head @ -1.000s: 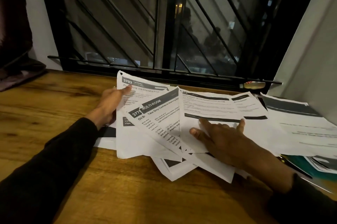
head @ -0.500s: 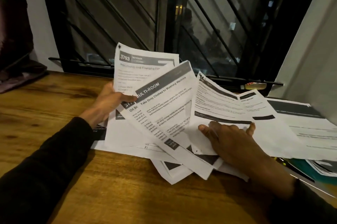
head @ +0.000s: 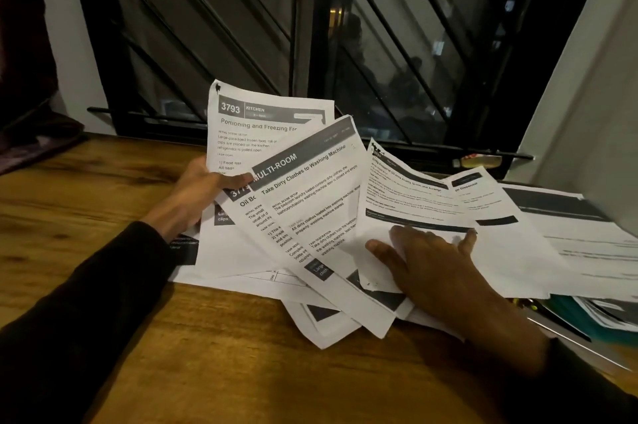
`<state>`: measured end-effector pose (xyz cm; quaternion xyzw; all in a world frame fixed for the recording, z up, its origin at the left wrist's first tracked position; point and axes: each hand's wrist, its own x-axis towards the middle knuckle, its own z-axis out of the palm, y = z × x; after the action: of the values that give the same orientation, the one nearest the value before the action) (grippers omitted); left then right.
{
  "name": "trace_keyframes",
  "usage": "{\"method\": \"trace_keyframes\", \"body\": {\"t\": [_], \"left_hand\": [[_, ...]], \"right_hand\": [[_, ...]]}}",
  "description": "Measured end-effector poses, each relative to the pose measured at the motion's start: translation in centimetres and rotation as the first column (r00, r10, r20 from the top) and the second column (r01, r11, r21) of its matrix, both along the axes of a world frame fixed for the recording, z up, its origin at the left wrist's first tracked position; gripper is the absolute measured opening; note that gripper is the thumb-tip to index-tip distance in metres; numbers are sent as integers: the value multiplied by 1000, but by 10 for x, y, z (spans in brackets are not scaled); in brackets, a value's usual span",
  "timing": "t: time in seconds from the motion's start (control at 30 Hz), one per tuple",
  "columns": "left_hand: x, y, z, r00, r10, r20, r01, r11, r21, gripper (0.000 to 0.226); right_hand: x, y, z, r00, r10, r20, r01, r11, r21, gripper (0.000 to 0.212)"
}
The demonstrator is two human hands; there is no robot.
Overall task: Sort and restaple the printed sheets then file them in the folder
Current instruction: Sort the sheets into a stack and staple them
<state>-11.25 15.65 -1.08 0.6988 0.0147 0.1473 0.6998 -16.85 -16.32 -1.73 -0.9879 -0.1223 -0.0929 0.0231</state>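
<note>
Sorting step judged in hand; no stapling or filing yet. Left hand [head: 193,195] is closed on the fanned printed sheets [head: 310,202], thumb pinching the left edge, sheets lifted off the wooden table [head: 86,216]. Right hand [head: 428,261] is laid flat, fingers spread, on the rightmost sheet. Next, one sheet must be separated out.

A wooden table [head: 103,302] runs from the near edge to a barred window [head: 276,26] at the far side. Fanned printed sheets [head: 310,209] lie overlapped at the table's centre, their far ends raised. The left hand [head: 193,195] sits at the fan's left edge, the right hand [head: 431,264] on its near right part. More sheets [head: 569,244] lie flat to the right, over a folder [head: 566,313] at the near right. A small bottle [head: 478,161] lies on the sill beyond them.
</note>
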Motion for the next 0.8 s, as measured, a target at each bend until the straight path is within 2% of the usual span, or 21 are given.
{"method": "trace_keyframes", "body": {"t": [0.07, 0.13, 0.23, 0.33, 0.4, 0.53, 0.6, 0.8], "left_hand": [[-1, -1, 2, 999, -42, -6, 41, 994, -98, 22], [-4, -1, 4, 996, -89, 3, 88, 987, -133, 21], [-4, 2, 3, 986, -165, -8, 162, 979, -122, 38], [-7, 1, 5, 974, -227, -12, 222, 963, -155, 56], [-6, -1, 6, 979, -203, 19, 203, 969, -139, 53], [-9, -10, 11, 991, -115, 73, 124, 984, -126, 29], [-9, -9, 14, 992, -84, 95, 95, 989, -110, 27], [-13, 9, 25, 954, 182, 239, -149, 977, -152, 27]], "right_hand": [[-5, 7, 6, 996, 87, 22, -87, 996, 18, 95], [-11, 21, 11, 978, 209, -5, -208, 973, 99, 91], [-17, 47, 12, 945, 325, -42, -314, 935, 166, 98], [-13, 67, 4, 935, 349, -67, -337, 930, 148, 96], [-10, 75, 0, 938, 336, -84, -324, 937, 130, 90], [-6, 77, -5, 960, 255, -117, -241, 963, 122, 77], [-3, 75, -7, 969, 224, -101, -213, 970, 116, 72], [0, 67, -7, 983, 150, -106, -139, 985, 103, 61]]}}
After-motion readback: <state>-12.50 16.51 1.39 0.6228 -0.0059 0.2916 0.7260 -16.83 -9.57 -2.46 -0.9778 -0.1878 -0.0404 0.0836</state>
